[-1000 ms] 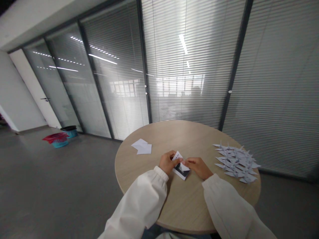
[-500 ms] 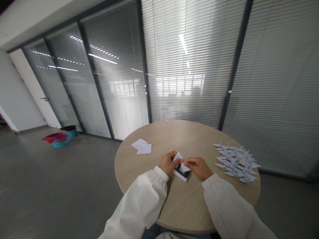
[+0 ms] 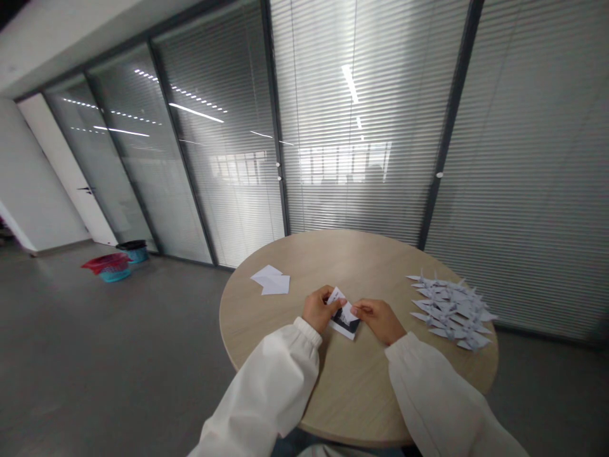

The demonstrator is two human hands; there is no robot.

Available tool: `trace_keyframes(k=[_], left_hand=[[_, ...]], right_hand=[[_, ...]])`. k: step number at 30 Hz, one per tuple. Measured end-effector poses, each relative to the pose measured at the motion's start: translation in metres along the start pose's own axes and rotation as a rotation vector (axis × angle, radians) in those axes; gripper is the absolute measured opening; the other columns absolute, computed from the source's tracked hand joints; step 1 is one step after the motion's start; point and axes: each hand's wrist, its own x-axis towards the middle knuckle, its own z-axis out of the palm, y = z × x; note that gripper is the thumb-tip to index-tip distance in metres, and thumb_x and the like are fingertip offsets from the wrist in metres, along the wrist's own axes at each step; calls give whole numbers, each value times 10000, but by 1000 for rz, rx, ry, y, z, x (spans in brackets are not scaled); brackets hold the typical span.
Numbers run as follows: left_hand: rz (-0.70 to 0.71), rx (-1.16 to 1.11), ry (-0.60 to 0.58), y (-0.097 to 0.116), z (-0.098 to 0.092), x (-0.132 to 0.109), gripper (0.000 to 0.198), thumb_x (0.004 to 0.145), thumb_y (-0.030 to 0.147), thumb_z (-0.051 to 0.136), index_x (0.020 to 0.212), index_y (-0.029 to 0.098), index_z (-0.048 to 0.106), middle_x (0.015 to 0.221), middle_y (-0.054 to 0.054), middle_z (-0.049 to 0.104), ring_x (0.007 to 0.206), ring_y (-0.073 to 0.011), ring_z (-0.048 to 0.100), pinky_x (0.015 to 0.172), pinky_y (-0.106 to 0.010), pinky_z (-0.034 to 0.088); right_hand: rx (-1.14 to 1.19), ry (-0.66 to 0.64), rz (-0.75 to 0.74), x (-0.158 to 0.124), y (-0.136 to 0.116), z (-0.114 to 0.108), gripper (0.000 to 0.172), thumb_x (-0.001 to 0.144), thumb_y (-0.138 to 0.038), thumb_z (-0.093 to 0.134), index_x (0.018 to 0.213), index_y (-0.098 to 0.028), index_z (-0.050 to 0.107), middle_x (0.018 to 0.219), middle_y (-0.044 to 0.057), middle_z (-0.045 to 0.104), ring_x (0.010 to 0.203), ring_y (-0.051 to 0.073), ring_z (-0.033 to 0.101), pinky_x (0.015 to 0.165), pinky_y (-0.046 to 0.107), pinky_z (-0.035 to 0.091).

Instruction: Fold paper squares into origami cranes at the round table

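A small folded sheet of paper (image 3: 343, 317), white with a black printed side, lies on the round wooden table (image 3: 352, 387) between my hands. My left hand (image 3: 321, 309) grips its upper left part with the fingers curled over it. My right hand (image 3: 378, 319) pinches its right corner with the fingertips. The hands hide part of the sheet. To the right lies a heap of folded paper cranes (image 3: 450, 311), and two loose white paper sheets (image 3: 271, 280) lie further up the table to the left.
Behind the table stand glass partitions with slatted blinds (image 3: 361, 127). A red-and-blue basket (image 3: 110, 268) and a dark-rimmed blue bin (image 3: 134, 251) stand on the grey floor at the far left, near a white door (image 3: 66, 171).
The folded paper sits slightly higher and looks a little more compact between my hands. My fingers have shifted slightly on it. The cranes and loose sheets have not moved.
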Motion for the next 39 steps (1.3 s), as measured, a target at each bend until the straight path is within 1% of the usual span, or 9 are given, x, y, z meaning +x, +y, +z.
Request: trace_keyframes(k=[3, 6, 11, 16, 23, 28, 30, 34, 39], left_hand=[[7, 5, -10, -2, 0, 1, 217, 633, 338, 650, 667, 137, 574, 598, 11, 573, 547, -100, 505, 511, -198, 367], [2, 1, -1, -3, 0, 1, 220, 628, 340, 653, 670, 138, 577, 599, 11, 576, 546, -101, 507, 512, -200, 370], [-17, -46, 67, -1, -1, 2, 233, 624, 347, 656, 669, 137, 566, 577, 18, 560, 530, -99, 500, 505, -202, 373], [0, -29, 93, -2, -1, 2, 252, 620, 361, 666, 686, 134, 580, 586, 10, 573, 538, -106, 512, 514, -205, 385], [20, -53, 59, -5, -1, 2, 260, 647, 375, 657, 703, 135, 572, 618, 3, 583, 570, -110, 529, 545, -209, 407], [-9, -73, 7, -3, -1, 2, 289, 614, 355, 685, 767, 130, 586, 622, 11, 564, 563, -103, 513, 529, -203, 403], [-9, -41, 10, -2, -1, 1, 295, 614, 356, 684, 782, 128, 600, 614, 11, 561, 555, -101, 507, 517, -199, 393], [-19, -1, 40, 1, -1, -1, 263, 614, 341, 678, 752, 127, 612, 580, 18, 549, 524, -91, 487, 493, -192, 372], [-39, -38, 51, 4, -1, -2, 258, 608, 338, 677, 742, 127, 615, 548, 31, 533, 494, -80, 462, 477, -186, 362]], right_hand=[[-8, 1, 12, 0, 2, 0, 282, 776, -396, 532, 730, -151, 664, 699, 34, 680, 659, 176, 616, 604, 244, 446], [62, -16, 34, 1, 4, 0, 293, 766, -411, 543, 765, -148, 669, 733, 46, 690, 700, 194, 633, 634, 263, 467], [175, -10, 24, 0, 2, -2, 309, 753, -426, 569, 847, -148, 668, 821, 64, 703, 774, 209, 648, 708, 286, 479], [188, 6, 31, 0, 2, 0, 318, 743, -442, 581, 826, -147, 665, 802, 69, 701, 764, 213, 647, 708, 298, 491], [155, 47, 22, 0, 4, 0, 300, 746, -436, 582, 808, -159, 679, 771, 66, 702, 734, 217, 650, 707, 313, 502], [132, 21, 15, -1, 2, 1, 308, 758, -427, 569, 836, -153, 687, 794, 70, 702, 751, 217, 644, 716, 313, 494], [124, 12, 0, -1, 0, 2, 314, 763, -428, 562, 835, -150, 690, 791, 70, 700, 752, 214, 641, 715, 310, 491], [121, 2, -10, -1, -2, 2, 333, 760, -448, 562, 833, -152, 697, 772, 62, 698, 746, 208, 638, 712, 302, 489], [164, -3, -2, -1, -3, 2, 354, 738, -475, 582, 831, -151, 689, 790, 65, 701, 748, 209, 640, 701, 301, 492]])
